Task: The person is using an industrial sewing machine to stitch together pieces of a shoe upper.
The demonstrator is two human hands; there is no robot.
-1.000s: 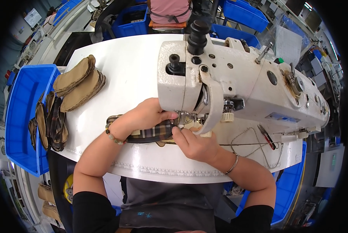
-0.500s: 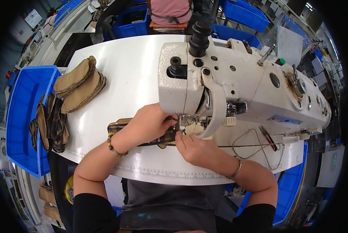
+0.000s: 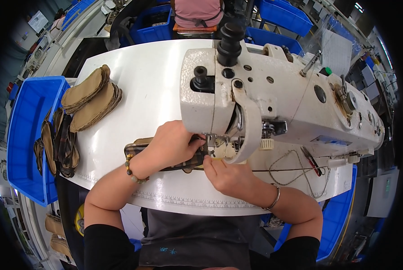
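A plaid, dark-edged fabric piece [image 3: 193, 161] lies on the white table, partly under my left hand, with its right end beside the needle area of the sewing machine [image 3: 282, 96]. My left hand [image 3: 173, 143] rests over it, thumb and fingers pinched on its dark edge close to the presser foot. From the near side my right hand [image 3: 230, 177] pinches the same end, its fingertips just below the left ones. A thin dark strip [image 3: 273, 170] runs rightward from behind my right hand. The machine arm and my fingers partly hide the needle.
Stacked tan shoe-sole-shaped pieces [image 3: 95, 101] lie at the table's left. A blue bin [image 3: 26, 135] beside them has plaid pieces over its rim. Thread snips [image 3: 310, 159] and a looped cord [image 3: 280, 183] are at right. Another person [image 3: 197, 13] sits beyond the table.
My fingers stay at nearly the same spot on the fabric, with only a slight shift of the right hand. The machine head appears a little further left in the picture.
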